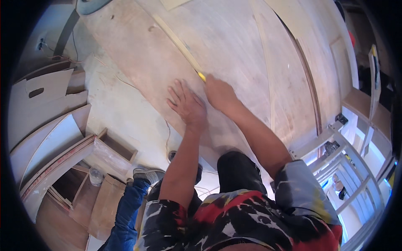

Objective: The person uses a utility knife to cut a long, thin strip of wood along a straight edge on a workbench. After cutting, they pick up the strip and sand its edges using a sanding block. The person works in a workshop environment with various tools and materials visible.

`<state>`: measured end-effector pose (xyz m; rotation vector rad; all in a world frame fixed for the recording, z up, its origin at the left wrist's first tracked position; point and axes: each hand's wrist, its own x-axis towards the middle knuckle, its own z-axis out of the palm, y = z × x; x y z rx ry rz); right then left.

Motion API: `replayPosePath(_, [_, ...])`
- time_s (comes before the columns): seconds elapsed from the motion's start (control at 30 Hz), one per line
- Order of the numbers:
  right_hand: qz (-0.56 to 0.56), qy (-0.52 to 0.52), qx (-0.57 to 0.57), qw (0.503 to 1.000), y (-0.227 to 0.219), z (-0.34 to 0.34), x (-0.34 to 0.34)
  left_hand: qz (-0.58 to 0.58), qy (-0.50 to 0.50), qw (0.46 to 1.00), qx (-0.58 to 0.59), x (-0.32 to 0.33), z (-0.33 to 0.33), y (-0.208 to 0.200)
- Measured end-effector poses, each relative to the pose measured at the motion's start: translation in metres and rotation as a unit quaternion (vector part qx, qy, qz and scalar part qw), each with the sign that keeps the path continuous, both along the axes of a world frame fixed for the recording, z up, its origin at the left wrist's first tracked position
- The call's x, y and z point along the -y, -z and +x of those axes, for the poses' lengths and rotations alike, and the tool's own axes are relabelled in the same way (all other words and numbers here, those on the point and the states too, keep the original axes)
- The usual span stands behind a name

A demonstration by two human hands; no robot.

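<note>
A: What takes up most of the view?

B: The panel [134, 54], a broad pale-brown sheet lying flat from the upper left across the centre. That's the thing being worked on.

A: Next in size?

B: A metal ladder [355, 195] at the lower right, then boards [54, 100] stacked along the left edge, 1 of them with an oval slot. After those, a leg [125, 213] in blue jeans at the lower left, which belongs to a 2nd person.

A: And the 2 hands on the work?

B: The left hand [188, 104] rests on the panel near the centre, fingers spread, grasping nothing. The right hand [220, 93], just beside it, is clenched round a small grip; I'll come to that last.

A: Anything thinner?

B: A narrow pale strip [178, 42], slanting from the upper middle to the fist. Lower left, there's a clear jar [96, 178]. Smallest is the yellow tool [202, 76] in the fist, its tip at the strip's near end; it looks like a cutter.

A: So how far along is it?

B: Partway, I'd judge. The stretch above the tool seems done. Nearer the body, some looks left, but the fist and forearm hide part of it. I can't tell whether anything is cut through.
</note>
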<state>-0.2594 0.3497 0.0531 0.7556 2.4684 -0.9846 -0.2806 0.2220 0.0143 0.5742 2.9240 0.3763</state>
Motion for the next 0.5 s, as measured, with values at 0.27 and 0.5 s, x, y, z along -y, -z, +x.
replayPosePath(0.27, [-0.037,0.042,0.140,0.989,-0.021,0.277,0.056,-0.031,0.022,0.998,-0.049,-0.002,0.001,0.019])
replayPosePath(0.5, [-0.038,0.061,0.216,0.974,-0.043,0.404,0.085,-0.032,0.030,0.996,-0.079,-0.003,0.000,0.023])
